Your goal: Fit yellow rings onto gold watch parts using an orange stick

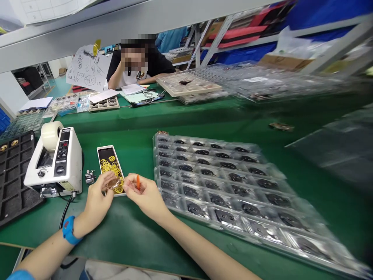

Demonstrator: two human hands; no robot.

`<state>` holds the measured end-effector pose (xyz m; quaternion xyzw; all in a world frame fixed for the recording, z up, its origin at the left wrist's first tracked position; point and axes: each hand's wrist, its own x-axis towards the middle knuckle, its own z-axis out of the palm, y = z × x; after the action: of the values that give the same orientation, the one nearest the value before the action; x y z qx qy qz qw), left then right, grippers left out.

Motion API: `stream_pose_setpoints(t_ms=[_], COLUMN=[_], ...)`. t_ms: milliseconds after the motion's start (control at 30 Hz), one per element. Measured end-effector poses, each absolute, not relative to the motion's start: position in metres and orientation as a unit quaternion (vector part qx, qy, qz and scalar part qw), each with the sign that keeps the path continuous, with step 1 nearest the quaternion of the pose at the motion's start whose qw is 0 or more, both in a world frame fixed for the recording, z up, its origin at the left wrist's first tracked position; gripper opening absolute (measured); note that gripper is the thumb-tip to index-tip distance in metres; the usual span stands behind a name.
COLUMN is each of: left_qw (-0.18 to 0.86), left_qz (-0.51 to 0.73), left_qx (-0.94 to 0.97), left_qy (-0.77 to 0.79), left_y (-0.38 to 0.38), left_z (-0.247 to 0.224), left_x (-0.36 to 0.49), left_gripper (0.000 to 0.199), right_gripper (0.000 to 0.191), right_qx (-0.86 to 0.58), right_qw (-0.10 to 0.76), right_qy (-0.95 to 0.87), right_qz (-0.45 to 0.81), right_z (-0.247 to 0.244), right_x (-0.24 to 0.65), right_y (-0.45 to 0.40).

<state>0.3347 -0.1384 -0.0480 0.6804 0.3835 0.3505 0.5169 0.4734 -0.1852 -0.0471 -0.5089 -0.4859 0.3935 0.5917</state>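
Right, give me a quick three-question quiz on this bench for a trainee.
1. Which hand holds the small orange piece?
2. True or false: the tape dispenser stands to the right of the clear blister tray.
3. What colour is the band on the wrist of the hand holding the clear packet?

Key:
1. The right hand
2. False, it stands to the left of the tray
3. Blue

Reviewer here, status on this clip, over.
Left hand pinching small clear packet over box of yellow parts. Right hand holding orange piece. Clear tray of black parts alongside.
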Motion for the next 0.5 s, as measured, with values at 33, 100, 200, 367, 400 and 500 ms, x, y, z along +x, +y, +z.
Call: stream_pose_setpoints(t_ms=[33,100,200,367,400,500], left_qw=[0.547,0.609,0.674,0.675,0.663,0.617], left_qz=[0.35,0.341,0.332,0.358,0.372,0.437], left_qx=[0.66,0.616,0.551,0.501,0.501,0.506], left_qy=[0.377,0.366,0.363,0.407,0.413,0.415], left_y=[-0.138,-0.137,-0.135,-0.129,-0.127,-0.123], left_z=[-0.048,-0.047,-0.045,-0.044,-0.043,-0.037], left_x=[0.335,0.337,0.341,0.341,0.339,0.334], left_gripper=[0.043,0.039,0.041,0.05,0.05,0.048], right_gripper=[0.022,0.021,0.021,0.031,0.033,0.033], right_qx=[-0.511,-0.514,-0.519,-0.51,-0.515,-0.582], right_qw=[0.592,0.587,0.578,0.566,0.563,0.499], right_qy=[-0.475,-0.471,-0.474,-0.466,-0.463,-0.489], right_qz=[0.404,0.412,0.414,0.45,0.451,0.417], right_z=[-0.046,-0.046,-0.044,-0.042,-0.044,-0.053], right_x=[0.473,0.472,0.471,0.481,0.483,0.489], right_y=[-0.185,-0.185,-0.185,-0.184,-0.182,-0.178])
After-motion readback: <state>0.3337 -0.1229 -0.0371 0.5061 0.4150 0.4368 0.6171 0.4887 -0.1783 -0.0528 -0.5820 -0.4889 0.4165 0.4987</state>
